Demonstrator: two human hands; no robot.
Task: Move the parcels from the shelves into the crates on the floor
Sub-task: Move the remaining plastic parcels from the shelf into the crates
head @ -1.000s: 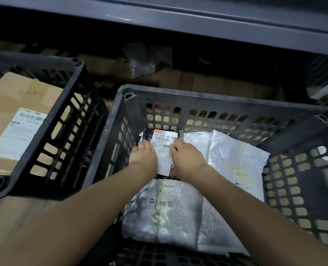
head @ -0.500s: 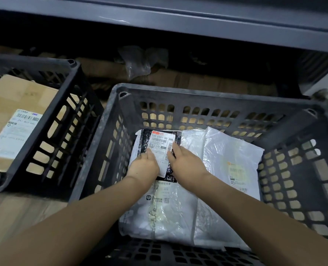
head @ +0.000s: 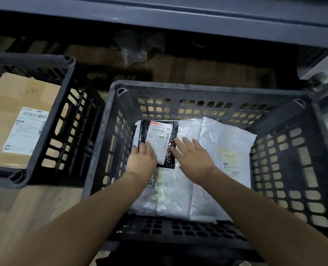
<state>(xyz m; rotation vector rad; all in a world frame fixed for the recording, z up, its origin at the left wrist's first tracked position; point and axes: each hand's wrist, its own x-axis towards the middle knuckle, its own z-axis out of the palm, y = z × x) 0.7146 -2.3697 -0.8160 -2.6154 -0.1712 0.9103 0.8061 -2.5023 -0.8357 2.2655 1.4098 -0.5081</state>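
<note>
Black parcel (head: pixel 158 143) flat in crate (head: pixel 197 89), long axis toward shelf, under hands (head: pixel 142 160)

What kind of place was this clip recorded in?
Most likely a parcel sorting or storage room: black plastic crates on the floor hold labelled mailer bags and a cardboard box, beneath a dark metal shelf.

A small black parcel (head: pixel 159 143) with white label is laid flat on white bags (head: pixel 213 169) inside the centre crate (head: pixel 207 89).
</note>
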